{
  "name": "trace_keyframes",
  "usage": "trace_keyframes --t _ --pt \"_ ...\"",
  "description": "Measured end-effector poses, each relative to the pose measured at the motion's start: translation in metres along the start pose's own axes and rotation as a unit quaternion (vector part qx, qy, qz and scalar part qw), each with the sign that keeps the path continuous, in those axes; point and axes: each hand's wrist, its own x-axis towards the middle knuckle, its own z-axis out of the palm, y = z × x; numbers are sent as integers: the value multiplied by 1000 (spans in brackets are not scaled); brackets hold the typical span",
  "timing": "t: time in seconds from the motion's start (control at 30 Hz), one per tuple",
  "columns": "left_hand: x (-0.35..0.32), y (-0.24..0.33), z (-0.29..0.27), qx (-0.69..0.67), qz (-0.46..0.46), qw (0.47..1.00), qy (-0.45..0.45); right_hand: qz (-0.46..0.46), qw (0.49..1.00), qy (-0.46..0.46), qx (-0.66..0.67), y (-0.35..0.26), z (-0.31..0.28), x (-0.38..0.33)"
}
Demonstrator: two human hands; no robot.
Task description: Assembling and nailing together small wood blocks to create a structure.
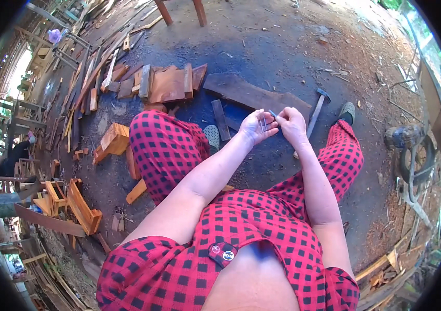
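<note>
Palm up and half curled, my left hand (258,127) holds a few thin metal nails (264,124) across its palm and fingers. Close beside it, my right hand (293,126) is closed in a pinch on a short dark nail (273,113), which points toward the left fingertips. Both hands are raised between my knees. Beyond them a long dark wooden board (254,93) with a curved edge lies on the ground. A hammer (316,114) leans near my right hand, its metal head away from me and the lower handle by my right leg.
Cut blocks and boards (168,85) are heaped ahead to the left, beside a long pile of sticks and planks (88,85). Orange-brown wooden pieces (83,207) stand at my left. A wheel (418,158) is at the right. Wooden legs (198,11) rise at the far edge.
</note>
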Motion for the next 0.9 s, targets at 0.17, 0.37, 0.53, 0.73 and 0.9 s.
trace_keyframes --t 0.17,0.37,0.53,0.73,0.9 --pt "-14 11 15 88 48 991 -85 69 979 18 188 7 16 9" --pt "-53 51 39 287 134 948 -12 62 885 -92 453 -28 13 7" --pt "-99 106 75 301 173 937 36 55 857 -185 479 -56 -9 4" --pt "-197 243 90 212 270 933 -105 172 868 -65 462 -38 -16 23" --pt "-242 319 5 131 391 909 -55 178 880 -84 432 -38 -2 33"
